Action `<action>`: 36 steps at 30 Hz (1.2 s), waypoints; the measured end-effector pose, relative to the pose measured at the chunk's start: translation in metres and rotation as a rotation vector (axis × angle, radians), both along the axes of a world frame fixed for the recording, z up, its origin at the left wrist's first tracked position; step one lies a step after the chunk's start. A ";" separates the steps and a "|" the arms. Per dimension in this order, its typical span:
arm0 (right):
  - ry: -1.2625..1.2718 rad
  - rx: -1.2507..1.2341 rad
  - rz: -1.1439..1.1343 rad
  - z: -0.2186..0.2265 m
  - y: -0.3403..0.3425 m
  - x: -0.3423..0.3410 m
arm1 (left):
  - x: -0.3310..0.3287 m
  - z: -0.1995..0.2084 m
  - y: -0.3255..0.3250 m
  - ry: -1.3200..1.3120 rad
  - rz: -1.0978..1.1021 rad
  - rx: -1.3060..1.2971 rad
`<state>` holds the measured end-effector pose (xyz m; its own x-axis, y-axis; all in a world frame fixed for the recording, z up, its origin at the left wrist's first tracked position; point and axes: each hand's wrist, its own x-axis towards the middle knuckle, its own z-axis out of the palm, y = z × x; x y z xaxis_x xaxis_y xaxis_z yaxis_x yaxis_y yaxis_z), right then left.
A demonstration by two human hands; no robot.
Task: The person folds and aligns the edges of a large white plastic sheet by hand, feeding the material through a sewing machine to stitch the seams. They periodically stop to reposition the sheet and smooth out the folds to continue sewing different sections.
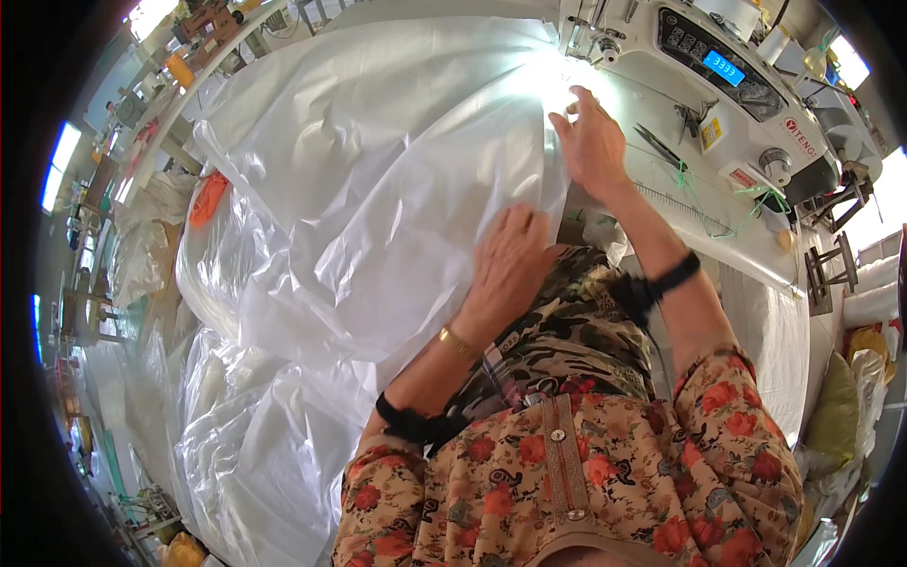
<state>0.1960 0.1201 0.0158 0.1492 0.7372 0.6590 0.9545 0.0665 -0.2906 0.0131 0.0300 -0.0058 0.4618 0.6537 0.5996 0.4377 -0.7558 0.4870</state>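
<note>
A large translucent white plastic sheet (378,161) spreads over the sewing table and drapes down on the left in wrinkled folds. Near my lap, my left hand (510,260) has its bent fingers closed at the sheet's right edge; slight motion blur softens them. Farther up that edge is my right hand (593,142), its thumb and forefinger apart beside the brightly lit needle area. Glare hides where the sheet meets the needle. The white sewing machine (642,38), with a lit blue display, stands at the upper right.
Dark thread snips (659,146) lie on the table right of my right hand, near loose green thread (704,203). A ruler scale (680,203) runs along the table. An orange piece (209,198) shows at the left, and a wooden stool (831,265) stands at the right.
</note>
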 end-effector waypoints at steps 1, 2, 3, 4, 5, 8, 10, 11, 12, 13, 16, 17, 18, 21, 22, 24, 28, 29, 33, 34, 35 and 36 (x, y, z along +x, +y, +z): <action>0.066 0.075 0.075 -0.005 -0.018 -0.004 | -0.013 -0.009 -0.008 0.026 0.067 -0.057; 0.132 0.155 0.145 -0.007 -0.040 -0.008 | -0.025 -0.014 -0.016 0.053 0.129 -0.110; 0.183 0.099 0.177 -0.012 -0.067 -0.012 | -0.038 -0.022 -0.026 0.060 0.131 -0.114; 0.232 0.046 0.207 -0.018 -0.092 -0.016 | -0.049 -0.031 -0.033 0.052 0.180 -0.128; 0.377 0.012 0.262 -0.031 -0.114 -0.022 | -0.057 -0.038 -0.035 0.046 0.222 -0.139; 0.992 -0.242 0.305 -0.084 -0.152 -0.044 | -0.078 -0.048 -0.035 0.196 0.277 -0.213; 1.034 -0.393 0.247 -0.107 -0.155 -0.056 | -0.087 -0.056 -0.038 0.177 0.300 -0.371; 1.256 -0.405 0.371 -0.115 -0.152 -0.062 | -0.090 -0.057 -0.039 0.147 0.330 -0.529; 1.477 -0.413 0.501 -0.120 -0.149 -0.068 | -0.093 -0.057 -0.039 0.159 0.327 -0.524; 1.487 -0.409 0.506 -0.121 -0.143 -0.072 | -0.096 -0.055 -0.039 0.119 0.337 -0.373; 1.477 -0.562 0.862 -0.126 -0.129 -0.079 | -0.111 -0.034 -0.030 0.147 0.392 -0.165; 1.513 -0.737 0.847 -0.131 -0.128 -0.081 | -0.116 -0.021 -0.024 0.206 0.442 -0.113; 1.542 -0.919 0.831 -0.132 -0.126 -0.084 | -0.121 -0.009 -0.019 0.212 0.447 -0.106; 1.518 -1.014 0.523 -0.130 -0.133 -0.097 | -0.132 0.021 -0.005 0.337 0.503 0.043; 1.519 -1.017 0.533 -0.126 -0.135 -0.105 | -0.136 0.028 -0.001 0.368 0.487 0.082; 1.502 -0.889 0.643 -0.117 -0.140 -0.122 | -0.137 0.032 0.002 0.405 0.474 0.121; 1.356 -1.008 0.471 -0.126 -0.136 -0.128 | -0.137 0.037 0.000 0.454 0.436 0.144; 1.404 -1.104 0.451 -0.132 -0.136 -0.125 | -0.137 0.038 -0.001 0.450 0.421 0.147; 1.506 -1.160 0.486 -0.136 -0.141 -0.124 | -0.136 0.036 0.000 0.442 0.409 0.145; 1.511 -1.153 0.484 -0.136 -0.141 -0.123 | -0.134 0.036 0.001 0.450 0.404 0.146; 1.518 -1.110 0.472 -0.136 -0.142 -0.122 | -0.131 0.036 0.003 0.457 0.395 0.147; 1.521 -1.072 0.465 -0.134 -0.142 -0.122 | -0.131 0.034 0.006 0.459 0.392 0.151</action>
<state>0.0740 -0.0221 -0.1181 -0.2223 0.8321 -0.5081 -0.1440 -0.5434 -0.8270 -0.1176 0.0358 0.0284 0.4371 0.7503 0.4960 0.8360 -0.5423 0.0837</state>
